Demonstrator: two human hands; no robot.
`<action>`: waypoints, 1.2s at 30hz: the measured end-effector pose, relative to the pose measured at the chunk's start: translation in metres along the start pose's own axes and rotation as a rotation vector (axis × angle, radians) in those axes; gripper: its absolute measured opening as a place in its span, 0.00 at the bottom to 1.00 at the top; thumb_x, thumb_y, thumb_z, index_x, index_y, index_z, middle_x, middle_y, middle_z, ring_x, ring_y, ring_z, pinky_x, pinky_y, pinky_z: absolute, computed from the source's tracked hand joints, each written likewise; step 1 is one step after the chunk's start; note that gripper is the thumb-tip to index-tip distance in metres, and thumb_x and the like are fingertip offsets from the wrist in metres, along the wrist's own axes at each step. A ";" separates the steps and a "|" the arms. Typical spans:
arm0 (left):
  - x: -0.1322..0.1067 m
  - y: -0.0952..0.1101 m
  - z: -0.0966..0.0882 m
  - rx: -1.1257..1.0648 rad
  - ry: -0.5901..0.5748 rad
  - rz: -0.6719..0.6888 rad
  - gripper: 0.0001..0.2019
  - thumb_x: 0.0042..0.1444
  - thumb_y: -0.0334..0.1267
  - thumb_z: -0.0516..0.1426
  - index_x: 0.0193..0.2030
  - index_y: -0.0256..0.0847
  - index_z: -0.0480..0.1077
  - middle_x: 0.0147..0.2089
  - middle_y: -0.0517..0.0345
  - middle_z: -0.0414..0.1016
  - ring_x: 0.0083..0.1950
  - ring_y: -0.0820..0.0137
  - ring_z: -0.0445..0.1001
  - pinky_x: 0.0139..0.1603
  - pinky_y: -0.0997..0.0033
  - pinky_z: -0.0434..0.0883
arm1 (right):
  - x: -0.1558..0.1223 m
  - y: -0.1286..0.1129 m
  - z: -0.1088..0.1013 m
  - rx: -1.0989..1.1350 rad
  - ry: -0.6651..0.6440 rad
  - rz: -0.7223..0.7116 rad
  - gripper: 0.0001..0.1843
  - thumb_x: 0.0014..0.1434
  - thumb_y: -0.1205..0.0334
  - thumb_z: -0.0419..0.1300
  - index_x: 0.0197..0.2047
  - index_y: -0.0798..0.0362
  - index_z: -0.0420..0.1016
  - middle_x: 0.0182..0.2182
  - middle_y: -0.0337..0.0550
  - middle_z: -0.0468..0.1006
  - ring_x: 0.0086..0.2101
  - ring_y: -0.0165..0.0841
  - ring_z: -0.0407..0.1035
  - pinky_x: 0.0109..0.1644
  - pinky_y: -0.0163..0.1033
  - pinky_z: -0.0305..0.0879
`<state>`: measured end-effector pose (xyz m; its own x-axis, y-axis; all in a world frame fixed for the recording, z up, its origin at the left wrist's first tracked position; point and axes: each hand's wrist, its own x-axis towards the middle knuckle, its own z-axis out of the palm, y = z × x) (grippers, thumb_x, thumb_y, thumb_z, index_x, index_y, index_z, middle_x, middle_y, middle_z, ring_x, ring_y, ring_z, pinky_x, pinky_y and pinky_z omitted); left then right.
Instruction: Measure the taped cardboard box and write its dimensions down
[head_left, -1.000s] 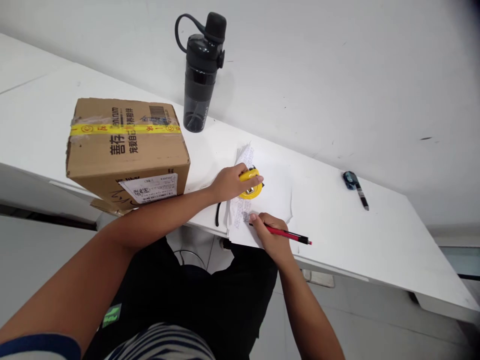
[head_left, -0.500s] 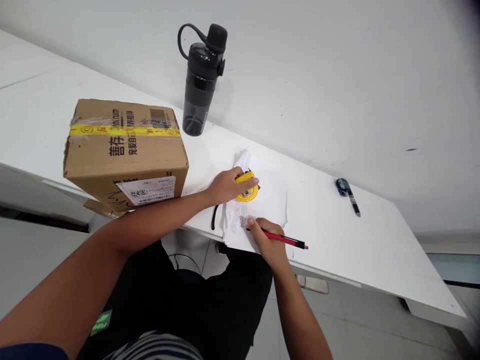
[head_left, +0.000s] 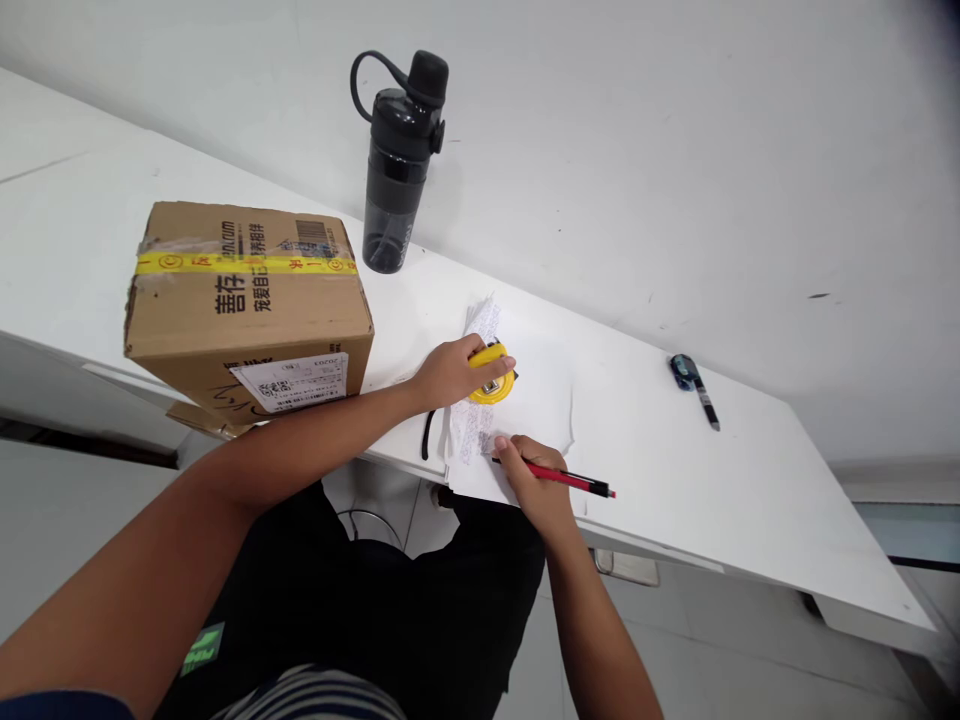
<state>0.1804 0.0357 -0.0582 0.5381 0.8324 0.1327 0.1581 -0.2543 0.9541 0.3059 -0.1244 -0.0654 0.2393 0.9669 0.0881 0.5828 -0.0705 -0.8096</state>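
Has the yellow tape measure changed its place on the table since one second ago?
No. The yellow tape measure under the left hand lies equally far from the black bottle as before; only the camera shifted.

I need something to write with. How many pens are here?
2. A red pen sits in the right hand over the paper; a dark pen, or something like one, lies farther right on the table.

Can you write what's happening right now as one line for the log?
left hand: holds yellow tape measure on paper | right hand: holds red pen, tip on paper | nearby: cardboard box, black water bottle
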 end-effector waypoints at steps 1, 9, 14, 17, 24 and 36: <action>0.000 0.000 0.000 0.006 -0.001 0.001 0.22 0.52 0.61 0.58 0.30 0.42 0.63 0.27 0.60 0.68 0.27 0.72 0.66 0.26 0.71 0.57 | 0.000 0.000 0.000 -0.011 0.029 0.005 0.24 0.62 0.47 0.55 0.21 0.52 0.68 0.17 0.35 0.63 0.22 0.29 0.58 0.28 0.35 0.55; 0.000 -0.001 0.001 0.010 0.008 -0.003 0.21 0.52 0.60 0.58 0.30 0.42 0.64 0.27 0.60 0.68 0.27 0.72 0.66 0.26 0.70 0.58 | -0.002 0.001 0.000 0.006 0.002 -0.003 0.24 0.62 0.47 0.55 0.21 0.53 0.69 0.17 0.35 0.65 0.22 0.28 0.58 0.27 0.35 0.55; -0.001 0.002 0.000 0.043 -0.003 -0.019 0.22 0.52 0.61 0.57 0.30 0.42 0.63 0.27 0.61 0.68 0.28 0.72 0.66 0.27 0.71 0.58 | -0.003 0.000 0.000 0.007 0.035 0.039 0.24 0.62 0.46 0.56 0.20 0.53 0.69 0.16 0.35 0.63 0.22 0.28 0.58 0.26 0.35 0.54; -0.002 0.004 -0.001 0.062 -0.024 -0.037 0.22 0.52 0.61 0.57 0.31 0.42 0.63 0.28 0.62 0.68 0.29 0.72 0.66 0.28 0.71 0.59 | -0.004 -0.001 0.000 -0.005 0.034 0.027 0.25 0.62 0.46 0.56 0.19 0.53 0.68 0.16 0.35 0.63 0.22 0.28 0.58 0.27 0.35 0.54; -0.002 0.005 -0.001 0.056 -0.014 -0.042 0.25 0.51 0.65 0.55 0.30 0.42 0.62 0.27 0.62 0.67 0.28 0.73 0.66 0.27 0.71 0.59 | -0.004 -0.001 0.000 0.000 0.052 0.027 0.25 0.61 0.46 0.56 0.18 0.52 0.65 0.16 0.34 0.61 0.21 0.28 0.56 0.26 0.35 0.53; -0.002 0.005 0.001 0.006 -0.015 -0.016 0.24 0.53 0.64 0.56 0.31 0.42 0.62 0.29 0.60 0.67 0.29 0.73 0.66 0.28 0.71 0.60 | -0.003 -0.002 -0.002 0.029 0.095 0.046 0.24 0.62 0.48 0.56 0.19 0.52 0.67 0.16 0.35 0.64 0.21 0.28 0.57 0.27 0.35 0.54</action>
<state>0.1812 0.0326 -0.0541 0.5481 0.8287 0.1136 0.1718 -0.2445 0.9543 0.3055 -0.1272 -0.0634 0.3382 0.9353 0.1041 0.5471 -0.1054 -0.8304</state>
